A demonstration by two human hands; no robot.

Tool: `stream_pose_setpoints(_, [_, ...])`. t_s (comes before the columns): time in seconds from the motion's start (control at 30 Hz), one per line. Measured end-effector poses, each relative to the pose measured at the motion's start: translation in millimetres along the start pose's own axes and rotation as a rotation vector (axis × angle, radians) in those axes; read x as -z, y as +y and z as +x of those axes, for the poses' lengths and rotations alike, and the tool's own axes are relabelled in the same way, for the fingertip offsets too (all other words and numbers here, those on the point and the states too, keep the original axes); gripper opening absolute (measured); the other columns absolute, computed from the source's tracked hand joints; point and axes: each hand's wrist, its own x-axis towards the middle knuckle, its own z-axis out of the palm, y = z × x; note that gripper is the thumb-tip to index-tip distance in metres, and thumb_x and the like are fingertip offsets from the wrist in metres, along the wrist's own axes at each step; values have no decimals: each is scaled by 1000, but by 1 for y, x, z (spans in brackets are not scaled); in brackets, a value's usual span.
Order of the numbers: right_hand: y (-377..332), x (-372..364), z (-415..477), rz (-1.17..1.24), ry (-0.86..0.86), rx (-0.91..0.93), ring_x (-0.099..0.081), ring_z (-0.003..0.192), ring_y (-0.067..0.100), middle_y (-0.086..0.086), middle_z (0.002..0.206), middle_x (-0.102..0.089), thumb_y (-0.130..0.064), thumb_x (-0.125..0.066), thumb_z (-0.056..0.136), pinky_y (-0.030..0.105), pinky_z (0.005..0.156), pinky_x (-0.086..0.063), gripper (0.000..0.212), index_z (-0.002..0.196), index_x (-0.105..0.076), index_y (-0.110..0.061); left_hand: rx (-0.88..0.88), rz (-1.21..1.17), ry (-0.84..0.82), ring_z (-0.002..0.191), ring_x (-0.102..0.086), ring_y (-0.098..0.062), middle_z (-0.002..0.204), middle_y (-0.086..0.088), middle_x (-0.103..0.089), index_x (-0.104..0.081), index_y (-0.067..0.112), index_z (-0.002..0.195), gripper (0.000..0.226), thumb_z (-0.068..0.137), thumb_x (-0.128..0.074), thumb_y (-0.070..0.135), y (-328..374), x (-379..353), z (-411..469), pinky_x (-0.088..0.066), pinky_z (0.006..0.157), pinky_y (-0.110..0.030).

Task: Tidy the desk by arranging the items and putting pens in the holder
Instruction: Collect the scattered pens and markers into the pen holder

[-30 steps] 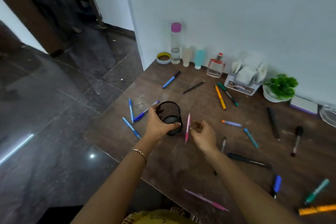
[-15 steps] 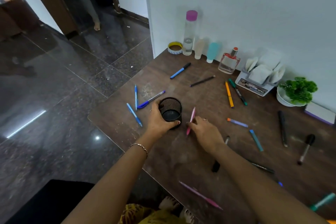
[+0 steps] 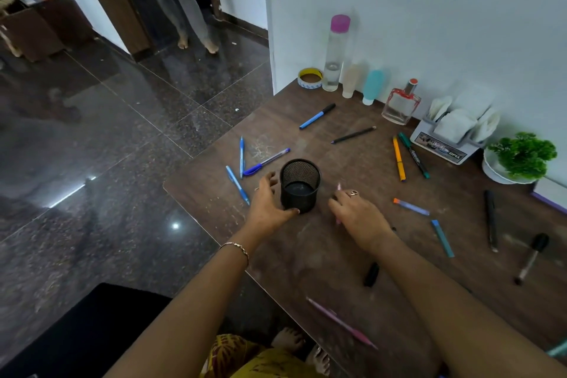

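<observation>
A black mesh pen holder stands empty near the desk's left edge. My left hand grips its left side, with the thumb on the front wall. Just right of the holder, my right hand lies over a pink pen and pinches it; only the pen's ends show. Several pens lie loose on the brown desk: blue pens on the left, a blue marker, an orange marker, a green marker, a teal pen and a second pink pen near the front edge.
Along the wall stand a tape roll, a tall bottle with a pink cap, small bottles, a perfume bottle, a tissue holder and a potted plant. A person stands in the doorway at the back left.
My right hand has moved left onto the pink pen beside the holder and closed on it. My left hand has stayed on the holder. The view has tilted up.
</observation>
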Motion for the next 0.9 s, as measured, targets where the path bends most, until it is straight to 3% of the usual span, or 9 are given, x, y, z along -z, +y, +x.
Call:
stream_pose_setpoints(0.1, [8, -1, -3, 129, 183, -118, -62, 94, 28, 10, 105, -62, -2, -63, 83, 36, 73, -53, 24, 105, -61, -11, 46, -101, 56, 123, -45, -21, 138, -5, -41, -27, 14, 144, 97, 66, -85, 12, -10, 10, -6, -47, 101, -44])
stream_pose_setpoints(0.17, [11, 7, 0, 327, 336, -264, -64, 96, 30, 14, 106, -66, 0, -62, 86, 38, 82, -53, 25, 110, -63, -6, 62, -136, 152, 113, -49, -19, 127, -3, -45, -34, 12, 140, 87, 68, -83, 9, -17, 17, -10, -49, 97, -40])
stream_pose_setpoints(0.3, [8, 47, 11, 773, 624, -558, -64, 84, 14, -3, 93, -65, -17, -60, 92, 34, 75, -55, 11, 102, -58, -14, 131, -148, 358, 85, -59, -16, 115, -4, -60, -50, 11, 125, 53, 77, -73, 6, -34, 33, -10, -55, 79, -35])
stream_pose_setpoints(0.4, [1, 75, 22, 943, 763, -605, -65, 82, 8, -16, 87, -61, -28, -58, 93, 30, 71, -55, 12, 102, -53, -24, 205, -80, 439, 83, -60, -15, 110, -7, -65, -61, 13, 114, 33, 83, -61, 0, -41, 46, -4, -52, 73, -30])
stream_pose_setpoints(0.53, [-15, 85, 43, 1064, 617, -544, -63, 82, 1, -8, 90, -64, -28, -55, 95, 13, 69, -52, 13, 102, -54, -17, 54, 324, 299, 107, -56, -25, 124, -10, -53, -65, 21, 119, 44, 85, -53, -4, -49, 64, 6, -51, 89, -36])
stream_pose_setpoints(0.57, [-18, 81, 49, 1032, 554, -525, -63, 81, 2, -4, 91, -65, -30, -54, 95, 14, 70, -52, 15, 101, -55, -16, -56, 519, 231, 112, -54, -26, 129, -10, -49, -63, 23, 123, 44, 86, -57, 1, -49, 68, 7, -50, 92, -38])
stream_pose_setpoints(0.67, [-24, 54, 61, 948, 418, -493, -61, 79, 12, -1, 88, -63, -39, -56, 92, 36, 73, -55, 23, 94, -61, -16, -321, 1000, 20, 126, -45, -27, 148, -7, -34, -52, 32, 135, 46, 91, -59, 20, -50, 78, 15, -50, 92, -39])
stream_pose_setpoints(0.77, [-26, 35, 66, 880, 404, -497, -60, 86, 15, 0, 96, -57, -39, -66, 87, 42, 76, -55, 23, 93, -66, -16, -385, 1116, -49, 129, -43, -27, 152, -5, -33, -48, 31, 138, 45, 94, -53, 20, -49, 80, 27, -48, 92, -38])
stream_pose_setpoints(0.9, [-28, 26, 67, 860, 343, -517, -57, 94, 18, 1, 103, -50, -32, -70, 84, 43, 84, -52, 16, 90, -67, -18, -515, 1173, -64, 116, -51, -24, 134, -2, -53, -58, 24, 124, 32, 95, -50, 18, -50, 80, 41, -48, 85, -36])
